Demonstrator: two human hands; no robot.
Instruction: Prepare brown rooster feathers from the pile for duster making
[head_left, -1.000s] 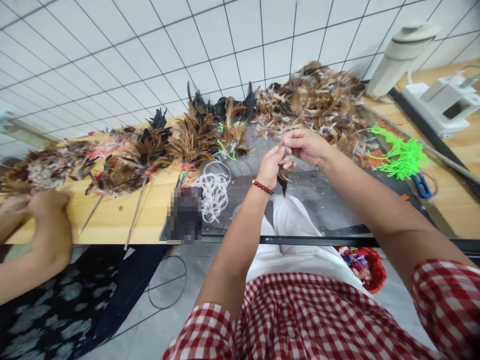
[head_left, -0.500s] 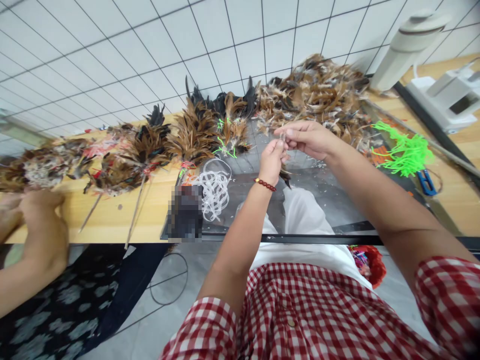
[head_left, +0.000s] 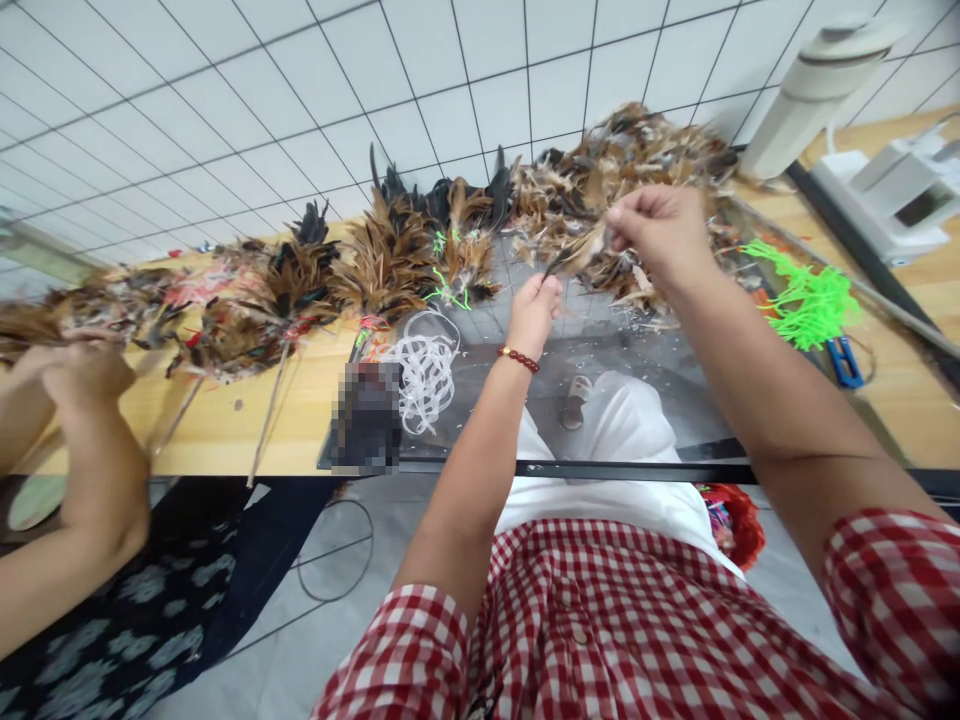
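wood table (head_left: 307, 425) w/ dark glossy panel (head_left: 480, 385). on panel: white ribbon tangle (head_left: 426, 375) at l, brown feather pile (head_left: 645, 150) at back, grn strands (head_left: 810, 302) at r, blue tool (head_left: 846, 363) just beside. on wood: feather clumps (head_left: 229, 340) far l, white pwr strip (head_left: 870, 212) & bottle (head_left: 810, 110) far r.

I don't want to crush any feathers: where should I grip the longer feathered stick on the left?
Probably best by the bare lower half of the stick, from the table's near edge: it slants that way, its tip reaching the edge, while the feathers bunch at its far end.
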